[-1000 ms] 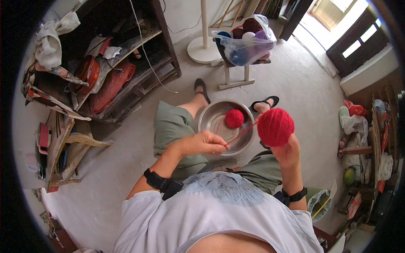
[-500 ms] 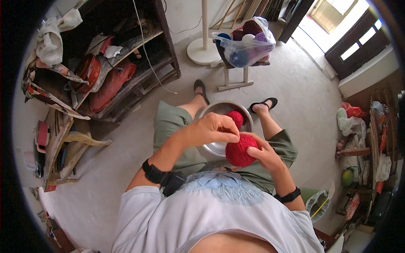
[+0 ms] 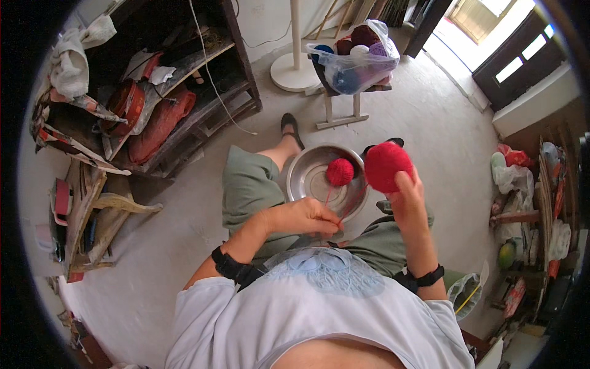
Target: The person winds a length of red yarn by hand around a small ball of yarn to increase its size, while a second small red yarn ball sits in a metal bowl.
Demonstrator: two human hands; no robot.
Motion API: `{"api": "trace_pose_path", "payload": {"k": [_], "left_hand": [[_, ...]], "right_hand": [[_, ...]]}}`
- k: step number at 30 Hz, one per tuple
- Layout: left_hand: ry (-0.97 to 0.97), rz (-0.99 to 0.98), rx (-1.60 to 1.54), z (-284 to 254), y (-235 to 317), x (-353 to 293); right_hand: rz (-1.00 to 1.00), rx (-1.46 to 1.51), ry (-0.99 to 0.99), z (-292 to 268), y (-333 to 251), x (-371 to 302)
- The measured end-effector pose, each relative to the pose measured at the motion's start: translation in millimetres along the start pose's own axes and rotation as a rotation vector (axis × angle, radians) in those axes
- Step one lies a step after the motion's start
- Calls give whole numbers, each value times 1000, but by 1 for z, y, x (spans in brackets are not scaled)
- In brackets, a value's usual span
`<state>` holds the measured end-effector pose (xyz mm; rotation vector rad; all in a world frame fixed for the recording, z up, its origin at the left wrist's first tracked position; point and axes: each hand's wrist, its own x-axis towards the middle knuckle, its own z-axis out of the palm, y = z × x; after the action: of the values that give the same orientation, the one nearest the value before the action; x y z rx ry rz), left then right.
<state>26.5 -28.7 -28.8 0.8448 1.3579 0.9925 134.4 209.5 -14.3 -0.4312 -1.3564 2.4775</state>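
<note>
A large red ball of yarn [image 3: 387, 166] is raised in my right hand [image 3: 408, 195], whose fingers wrap its near right side. My left hand [image 3: 307, 216] pinches a strand of red yarn [image 3: 356, 202] close to my lap. From that pinch the strand runs up to the large ball, and another length leads to a smaller red yarn ball [image 3: 340, 172]. The smaller ball lies inside a round metal basin [image 3: 297, 178] between my legs. The fingers of my right hand behind the ball are hidden.
Ahead, a small stool [image 3: 344, 117] carries a clear plastic bag [image 3: 359, 71] of coloured yarn balls, next to a white pole base [image 3: 295, 72]. A dark wooden cabinet [image 3: 230, 101] stands at left. Right of me are a lined bin [image 3: 464, 295] and cluttered shelves [image 3: 522, 218].
My right hand has lifted the large ball up and to the right. My left hand has moved down and away from it, stretching the strand between them.
</note>
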Motion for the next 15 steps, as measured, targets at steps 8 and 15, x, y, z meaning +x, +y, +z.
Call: {"api": "trace_pose_path", "payload": {"k": [8,15], "left_hand": [[166,375,205,-18,46,-8],[264,284,-87,-26,18,24]], "right_hand": [[93,-610,-160,2,27,-24],[483,-97,-410,0,14,-40]]}}
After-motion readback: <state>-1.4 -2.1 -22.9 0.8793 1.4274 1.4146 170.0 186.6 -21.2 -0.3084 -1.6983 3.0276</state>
